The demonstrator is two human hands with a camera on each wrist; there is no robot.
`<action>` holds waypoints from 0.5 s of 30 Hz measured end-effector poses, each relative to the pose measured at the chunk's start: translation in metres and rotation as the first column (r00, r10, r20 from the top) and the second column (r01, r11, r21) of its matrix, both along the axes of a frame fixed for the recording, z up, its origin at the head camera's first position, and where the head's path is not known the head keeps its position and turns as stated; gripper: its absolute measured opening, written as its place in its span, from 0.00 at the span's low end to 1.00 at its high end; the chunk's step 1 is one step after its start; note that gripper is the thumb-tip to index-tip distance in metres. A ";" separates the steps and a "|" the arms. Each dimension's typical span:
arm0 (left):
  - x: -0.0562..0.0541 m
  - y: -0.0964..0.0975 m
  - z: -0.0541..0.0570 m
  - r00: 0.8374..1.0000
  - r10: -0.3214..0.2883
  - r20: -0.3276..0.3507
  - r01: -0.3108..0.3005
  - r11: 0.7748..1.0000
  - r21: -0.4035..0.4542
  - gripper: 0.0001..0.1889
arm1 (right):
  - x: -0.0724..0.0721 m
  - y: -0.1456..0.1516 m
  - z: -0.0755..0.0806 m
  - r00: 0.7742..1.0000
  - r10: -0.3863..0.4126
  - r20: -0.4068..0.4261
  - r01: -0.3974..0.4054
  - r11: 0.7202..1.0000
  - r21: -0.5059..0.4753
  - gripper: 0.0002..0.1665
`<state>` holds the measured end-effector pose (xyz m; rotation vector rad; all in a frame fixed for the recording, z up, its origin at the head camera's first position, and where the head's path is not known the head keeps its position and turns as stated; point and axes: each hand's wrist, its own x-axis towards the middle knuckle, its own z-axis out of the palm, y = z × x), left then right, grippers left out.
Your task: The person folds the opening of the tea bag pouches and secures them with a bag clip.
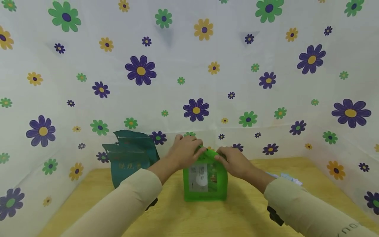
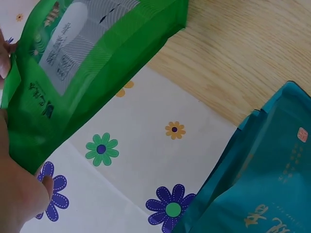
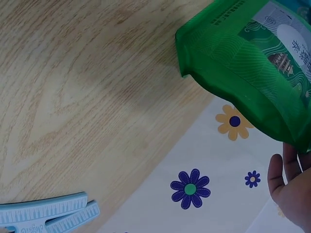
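Note:
A green tea pouch (image 1: pixel 189 184) with a grey-and-green label stands upright on the wooden table. My left hand (image 1: pixel 183 153) pinches its top edge at the left. At the top right corner, my right hand (image 1: pixel 235 161) pinches the same edge between thumb and fingers. The top of the pouch bends between both hands. The left wrist view has the pouch (image 2: pixel 92 97) with my left hand (image 2: pixel 22 194) at its top end. In the right wrist view the fingers of my right hand (image 3: pixel 294 196) are at the pouch's top corner, partly cut off by the frame.
Teal pouches (image 1: pixel 130 161) with gold lettering stand together at the left. Light-blue sealing clips (image 3: pixel 43 213) lie on the table to the right, partly hidden by my right arm in the head view. A flower-printed cloth (image 1: pixel 177 95) hangs behind and at both sides.

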<state>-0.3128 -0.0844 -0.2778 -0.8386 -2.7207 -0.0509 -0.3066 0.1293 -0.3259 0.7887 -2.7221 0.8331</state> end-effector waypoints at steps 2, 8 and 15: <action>0.001 -0.001 -0.003 0.999 -0.003 -0.035 0.003 1.000 -0.005 0.19 | -0.001 -0.002 -0.003 0.999 -0.015 -0.045 0.016 1.000 0.022 0.09; 0.002 0.001 -0.006 0.994 0.020 -0.108 -0.023 0.999 -0.025 0.22 | -0.003 0.000 -0.008 0.975 -0.096 -0.201 0.124 0.984 0.131 0.15; 0.001 0.004 -0.014 0.989 0.051 -0.140 -0.054 0.998 -0.015 0.22 | -0.001 0.004 -0.015 0.942 -0.084 -0.325 0.156 0.968 0.199 0.19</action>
